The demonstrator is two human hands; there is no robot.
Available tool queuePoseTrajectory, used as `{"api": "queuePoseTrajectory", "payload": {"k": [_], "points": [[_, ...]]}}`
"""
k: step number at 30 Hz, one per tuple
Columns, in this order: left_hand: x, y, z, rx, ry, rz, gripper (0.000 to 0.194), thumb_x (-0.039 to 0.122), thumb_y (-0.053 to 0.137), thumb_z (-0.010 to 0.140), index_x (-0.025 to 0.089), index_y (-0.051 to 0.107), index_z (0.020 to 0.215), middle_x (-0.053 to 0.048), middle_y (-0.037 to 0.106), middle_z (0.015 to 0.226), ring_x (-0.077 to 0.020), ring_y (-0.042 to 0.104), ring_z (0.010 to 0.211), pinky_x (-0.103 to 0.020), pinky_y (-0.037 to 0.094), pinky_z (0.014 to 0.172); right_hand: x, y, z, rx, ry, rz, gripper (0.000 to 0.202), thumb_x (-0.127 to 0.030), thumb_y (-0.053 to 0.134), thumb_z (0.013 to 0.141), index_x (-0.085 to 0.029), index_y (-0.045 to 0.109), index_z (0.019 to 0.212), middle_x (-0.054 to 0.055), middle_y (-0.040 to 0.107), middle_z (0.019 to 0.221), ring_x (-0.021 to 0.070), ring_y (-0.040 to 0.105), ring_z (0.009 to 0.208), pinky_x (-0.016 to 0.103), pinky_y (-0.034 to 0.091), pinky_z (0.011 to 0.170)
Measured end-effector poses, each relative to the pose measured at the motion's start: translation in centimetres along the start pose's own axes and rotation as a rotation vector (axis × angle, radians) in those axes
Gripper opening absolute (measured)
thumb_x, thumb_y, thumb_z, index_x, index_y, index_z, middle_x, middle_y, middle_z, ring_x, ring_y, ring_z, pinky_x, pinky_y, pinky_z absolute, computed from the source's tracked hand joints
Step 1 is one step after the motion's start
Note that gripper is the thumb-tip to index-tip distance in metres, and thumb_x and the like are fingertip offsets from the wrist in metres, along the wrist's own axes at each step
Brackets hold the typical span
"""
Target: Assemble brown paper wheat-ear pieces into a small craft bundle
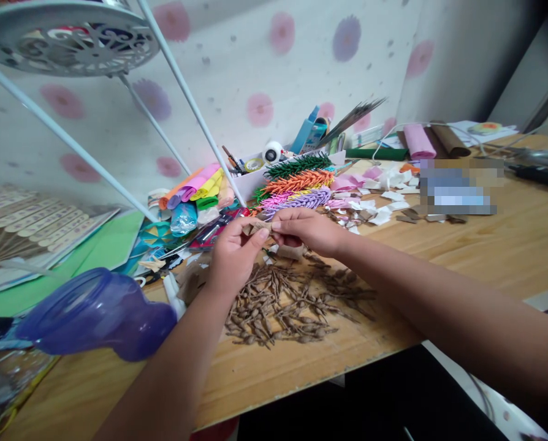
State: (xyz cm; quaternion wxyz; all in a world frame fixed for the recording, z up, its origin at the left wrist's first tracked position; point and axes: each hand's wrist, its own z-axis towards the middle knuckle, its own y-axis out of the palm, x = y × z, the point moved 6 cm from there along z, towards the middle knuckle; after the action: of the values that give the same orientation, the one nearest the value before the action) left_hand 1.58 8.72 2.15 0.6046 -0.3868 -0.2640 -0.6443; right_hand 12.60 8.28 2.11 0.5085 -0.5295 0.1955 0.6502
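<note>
Between my fingertips is a small piece of brown crepe paper (260, 226). My left hand (237, 250) pinches one side of it with thumb and forefinger, and my right hand (307, 229) pinches the other side. Just under my right hand lies a small brown paper roll (292, 252). Nearer to me a pile of twisted brown paper buds (278, 306) is spread over the wooden table (375, 343), many with thin pointed ends. Behind my hands are bundles of twisted paper stems in green, orange (301, 181), pink, yellow and purple.
On the left stand a purple translucent plastic container (103, 312) and a white metal rack (182, 79). Coloured paper rolls (200, 187) and a white box (251, 184) of tools sit at the back. Paper scraps (384, 211) lie to the right, near a blurred-out patch.
</note>
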Motion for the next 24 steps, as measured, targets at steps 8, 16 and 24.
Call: {"api": "queuePoseTrajectory", "payload": {"k": [8,16,24], "points": [[-0.4,0.2,0.3,-0.234,-0.129,0.111,0.02,0.028,0.057,0.069,0.017,0.057,0.085,-0.001,0.06,0.079,-0.0123,0.055,0.07,-0.024,0.043,0.066,-2.3,-0.1,-1.2,0.086,-0.471,-0.863,0.016,-0.017,0.037,0.076,-0.014,0.052,0.071,0.002,0.049,0.067,0.0104,0.041,0.063,0.022,0.03,0.058],[0.0,0.5,0.3,-0.28,-0.126,0.242,0.02,0.031,0.048,0.075,0.014,0.056,0.068,0.0,0.057,0.06,-0.0106,0.053,0.059,-0.022,0.041,0.06,-1.7,0.0,-1.0,0.047,-0.425,-0.904,0.017,-0.02,0.037,0.079,-0.014,0.052,0.074,0.003,0.051,0.07,0.0111,0.043,0.065,0.022,0.03,0.059],[-0.3,0.3,0.3,-0.238,-0.122,0.259,0.016,0.029,0.051,0.074,0.014,0.056,0.073,0.0,0.058,0.062,-0.0108,0.054,0.061,-0.022,0.043,0.06,-1.0,-0.4,-0.5,0.026,-0.287,-0.671,0.028,-0.032,0.033,0.083,-0.012,0.052,0.074,0.003,0.052,0.068,0.0101,0.045,0.063,0.021,0.032,0.057]]}}
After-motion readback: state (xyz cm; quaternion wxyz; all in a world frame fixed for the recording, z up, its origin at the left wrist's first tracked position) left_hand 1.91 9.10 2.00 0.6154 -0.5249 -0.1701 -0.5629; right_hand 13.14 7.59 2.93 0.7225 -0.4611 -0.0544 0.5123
